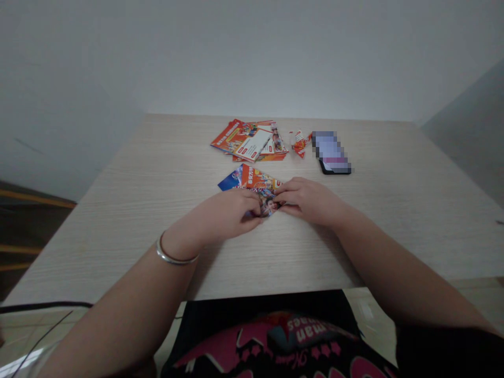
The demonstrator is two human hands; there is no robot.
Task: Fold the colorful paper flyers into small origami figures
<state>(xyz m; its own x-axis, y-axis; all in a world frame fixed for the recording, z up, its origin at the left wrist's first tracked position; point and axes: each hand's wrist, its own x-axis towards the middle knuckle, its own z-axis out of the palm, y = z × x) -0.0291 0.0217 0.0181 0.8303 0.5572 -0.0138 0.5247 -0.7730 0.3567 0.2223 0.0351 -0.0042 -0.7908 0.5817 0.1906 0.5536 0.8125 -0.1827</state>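
Head view: table [129, 226] held a leaflet stack [238, 140] at the back. Printed paper [260, 177], apparently folded, lay nearer you. Your left hand [230, 212] and right hand [313, 200] clamped it, 2 pinches. Clean creasing likely needed squared edges, even fingertip pressure.

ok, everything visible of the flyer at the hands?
The flyer looks like printed paper, apparently folded: orange-red with characters and colourful pictures, a blue section at its left, a photo toward its near edge. It sits aslant on or just above the table, left hand and right hand touching its near part, partly hiding it.
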